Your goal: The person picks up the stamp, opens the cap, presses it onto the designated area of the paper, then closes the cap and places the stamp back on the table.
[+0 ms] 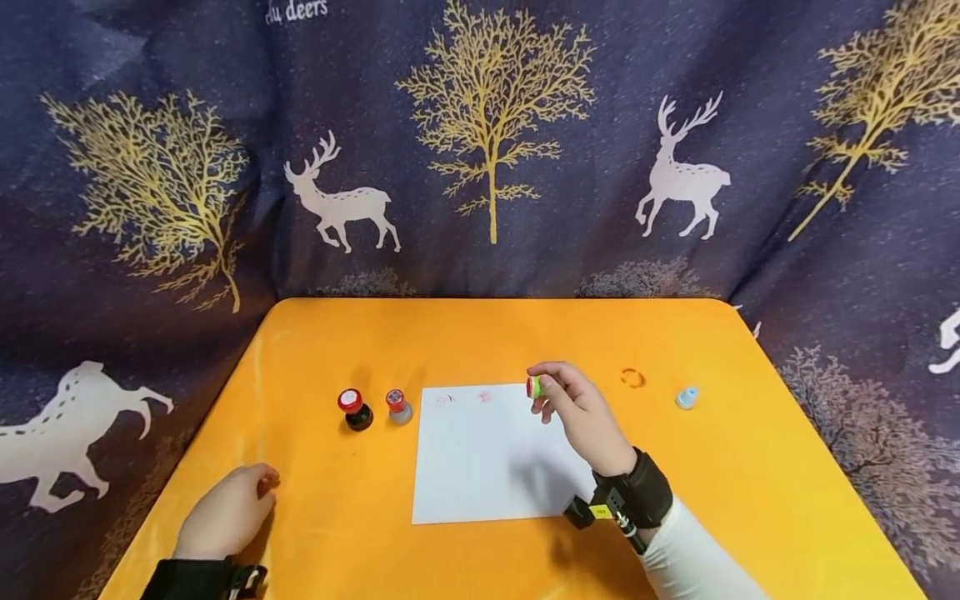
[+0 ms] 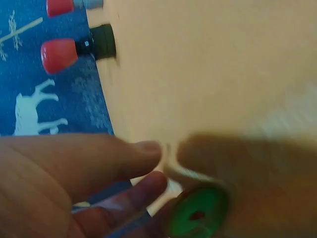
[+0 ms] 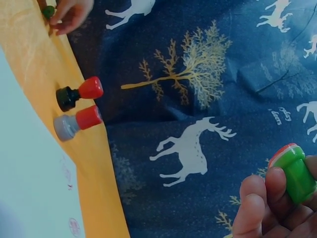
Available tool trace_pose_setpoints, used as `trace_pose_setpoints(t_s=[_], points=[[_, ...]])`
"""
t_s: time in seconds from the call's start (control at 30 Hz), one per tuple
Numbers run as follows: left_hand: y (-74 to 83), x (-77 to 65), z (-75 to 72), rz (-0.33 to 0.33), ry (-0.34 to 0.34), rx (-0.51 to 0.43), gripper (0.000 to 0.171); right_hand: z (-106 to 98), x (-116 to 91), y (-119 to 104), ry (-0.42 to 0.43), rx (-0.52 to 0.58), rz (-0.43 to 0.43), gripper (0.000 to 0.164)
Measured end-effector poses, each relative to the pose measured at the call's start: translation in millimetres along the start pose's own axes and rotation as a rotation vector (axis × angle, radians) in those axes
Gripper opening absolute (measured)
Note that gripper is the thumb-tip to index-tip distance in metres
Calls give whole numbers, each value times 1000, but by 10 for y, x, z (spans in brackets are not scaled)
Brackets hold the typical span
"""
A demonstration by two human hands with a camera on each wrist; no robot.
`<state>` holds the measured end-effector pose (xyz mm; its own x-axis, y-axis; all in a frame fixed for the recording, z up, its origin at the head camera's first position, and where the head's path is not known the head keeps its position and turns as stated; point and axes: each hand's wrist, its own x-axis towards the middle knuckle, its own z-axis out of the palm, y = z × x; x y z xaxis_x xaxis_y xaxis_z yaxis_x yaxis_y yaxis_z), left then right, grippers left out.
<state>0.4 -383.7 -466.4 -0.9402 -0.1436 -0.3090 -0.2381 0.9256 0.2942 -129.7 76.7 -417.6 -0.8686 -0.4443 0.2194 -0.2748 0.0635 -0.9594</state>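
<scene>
My right hand [image 1: 588, 417] pinches a small green stamp [image 3: 296, 176] over the upper right part of a white sheet of paper [image 1: 487, 467]. The stamp's red face is turned left in the head view. Low at the left side of the table, my left hand [image 1: 228, 512] curls its fingers round a round green cap [image 2: 200, 210], partly hidden by those fingers. Faint red stamp prints [image 1: 485, 397] mark the top of the sheet. Left of the paper stand a red-and-black stamp [image 1: 355, 408] and a red-and-grey stamp [image 1: 398, 406].
A small light blue object [image 1: 686, 397] stands on the orange table [image 1: 322, 517] at the right. Near it lies an orange ring-shaped mark or band [image 1: 632, 377]. Dark cloth [image 1: 525, 267] with deer and trees hangs behind the table and at its sides.
</scene>
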Motion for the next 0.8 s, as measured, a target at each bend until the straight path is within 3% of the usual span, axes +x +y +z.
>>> trace_pose_setpoints(t_s=[0.1,0.2,0.37,0.43,0.53,0.63,0.7,0.8], points=[[-127,-45,26,-65,-75,-12,30,-10,1,-8,4,-3,-11,33],[-207,-88,67,-94,-103,-28,31,-20,13,-24,9,0,-19,32],[-194,-123,74,-70,-34,-12,23,-18,22,-32,6,9,-25,28],[-129,-129,56,-27,60,2,20,-14,19,-24,8,12,-24,27],[38,-85,41,88,237,-17,18,-8,12,-10,12,9,-22,26],[269,66,82,226,349,-61,15,2,0,3,13,-2,-21,26],[432,195,139,283,353,-92,12,14,-9,8,10,-9,-21,26],[621,363,251,306,306,-128,13,45,-10,8,1,-13,-20,26]])
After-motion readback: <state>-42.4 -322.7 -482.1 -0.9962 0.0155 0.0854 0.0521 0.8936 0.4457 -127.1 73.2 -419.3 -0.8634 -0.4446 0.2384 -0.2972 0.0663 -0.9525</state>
